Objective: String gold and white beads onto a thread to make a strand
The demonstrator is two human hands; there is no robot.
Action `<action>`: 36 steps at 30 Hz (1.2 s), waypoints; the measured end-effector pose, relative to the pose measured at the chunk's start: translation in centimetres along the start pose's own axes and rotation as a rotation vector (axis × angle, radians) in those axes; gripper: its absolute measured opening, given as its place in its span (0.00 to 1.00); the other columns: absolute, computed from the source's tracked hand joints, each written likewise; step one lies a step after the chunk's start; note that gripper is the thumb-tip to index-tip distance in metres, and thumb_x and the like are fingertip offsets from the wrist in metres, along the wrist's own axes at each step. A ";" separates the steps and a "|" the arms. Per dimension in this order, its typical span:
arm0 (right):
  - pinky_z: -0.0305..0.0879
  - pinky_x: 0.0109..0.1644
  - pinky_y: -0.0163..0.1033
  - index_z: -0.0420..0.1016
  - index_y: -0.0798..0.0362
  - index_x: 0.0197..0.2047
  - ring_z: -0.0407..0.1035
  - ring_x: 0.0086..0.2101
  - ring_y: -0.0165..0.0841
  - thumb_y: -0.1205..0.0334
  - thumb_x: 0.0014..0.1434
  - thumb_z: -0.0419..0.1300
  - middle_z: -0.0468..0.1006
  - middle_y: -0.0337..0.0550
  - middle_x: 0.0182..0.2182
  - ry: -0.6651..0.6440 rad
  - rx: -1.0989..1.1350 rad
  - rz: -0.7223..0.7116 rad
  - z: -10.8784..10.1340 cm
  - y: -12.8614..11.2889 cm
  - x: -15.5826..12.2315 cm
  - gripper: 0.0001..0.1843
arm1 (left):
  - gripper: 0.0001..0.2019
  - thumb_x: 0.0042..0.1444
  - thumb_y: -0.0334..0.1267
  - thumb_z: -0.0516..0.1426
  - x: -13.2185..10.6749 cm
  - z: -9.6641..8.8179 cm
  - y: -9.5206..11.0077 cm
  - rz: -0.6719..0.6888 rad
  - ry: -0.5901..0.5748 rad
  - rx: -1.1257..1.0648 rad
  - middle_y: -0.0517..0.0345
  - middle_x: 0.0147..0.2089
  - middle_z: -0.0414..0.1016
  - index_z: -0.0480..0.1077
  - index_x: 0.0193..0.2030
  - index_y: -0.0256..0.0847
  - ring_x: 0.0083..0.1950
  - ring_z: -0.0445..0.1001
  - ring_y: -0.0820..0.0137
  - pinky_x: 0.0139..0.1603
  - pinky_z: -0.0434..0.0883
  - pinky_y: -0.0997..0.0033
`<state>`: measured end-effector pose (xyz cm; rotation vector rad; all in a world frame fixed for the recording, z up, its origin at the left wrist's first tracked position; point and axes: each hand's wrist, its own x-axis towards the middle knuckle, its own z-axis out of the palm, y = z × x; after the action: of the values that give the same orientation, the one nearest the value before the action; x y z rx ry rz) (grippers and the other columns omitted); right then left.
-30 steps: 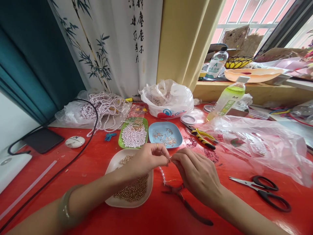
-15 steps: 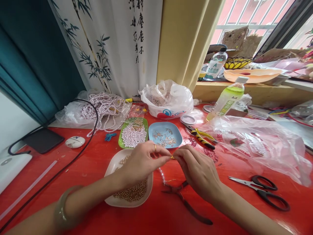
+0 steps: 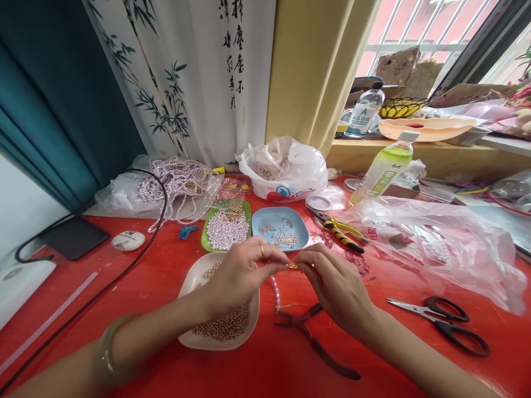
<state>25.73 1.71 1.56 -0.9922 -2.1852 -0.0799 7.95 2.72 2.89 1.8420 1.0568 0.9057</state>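
Observation:
Above the middle of the red table my left hand and my right hand meet almost fingertip to fingertip, both closed in a pinch. A small gold-coloured piece shows between them, gripped by the right fingers; its exact kind is too small to tell. From under my left fingertips a strand of pearl beads hangs to the table, ending by a thin gold chain. Dark-handled pliers lie just below. Under my left wrist stands a white dish of gold beads, partly covered.
Behind my hands are a green tray of pearl beads and a blue tray of small metal pins. Yellow-black pliers and scissors lie to the right, near a plastic bag. A black cable crosses the left side.
My fingertips have drawn slightly apart, the right hand shifting a little rightward, so more of the gold piece shows. The trays and tools stay in place.

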 end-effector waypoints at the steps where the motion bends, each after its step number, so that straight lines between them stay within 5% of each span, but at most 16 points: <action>1: 0.60 0.27 0.32 0.64 0.55 0.33 0.65 0.25 0.27 0.70 0.58 0.47 0.71 0.42 0.27 -0.003 0.013 -0.002 0.0 0.0 0.0 0.07 | 0.09 0.50 0.40 0.53 0.0 0.0 0.0 0.012 0.003 0.002 0.56 0.32 0.68 0.72 0.33 0.42 0.35 0.67 0.72 0.38 0.64 0.70; 23: 0.61 0.24 0.33 0.63 0.53 0.30 0.61 0.24 0.27 0.71 0.53 0.50 0.66 0.39 0.24 0.021 0.261 0.136 -0.3 -1.0 0.6 0.04 | 0.09 0.48 0.41 0.55 0.1 0.3 0.3 -0.105 -0.018 -0.195 0.56 0.32 0.73 0.71 0.31 0.39 0.35 0.69 0.71 0.40 0.65 0.69; 36: 0.60 0.23 0.33 0.63 0.54 0.26 0.59 0.22 0.26 0.72 0.52 0.49 0.65 0.40 0.21 0.021 0.276 0.147 -0.5 -1.2 0.7 0.06 | 0.08 0.48 0.40 0.55 -0.2 0.3 -0.1 0.023 0.041 -0.024 0.57 0.31 0.70 0.73 0.33 0.42 0.34 0.67 0.72 0.38 0.64 0.70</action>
<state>24.88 1.14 2.67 -0.9828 -2.0300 0.2718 8.07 2.48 2.65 1.8262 1.0475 0.9692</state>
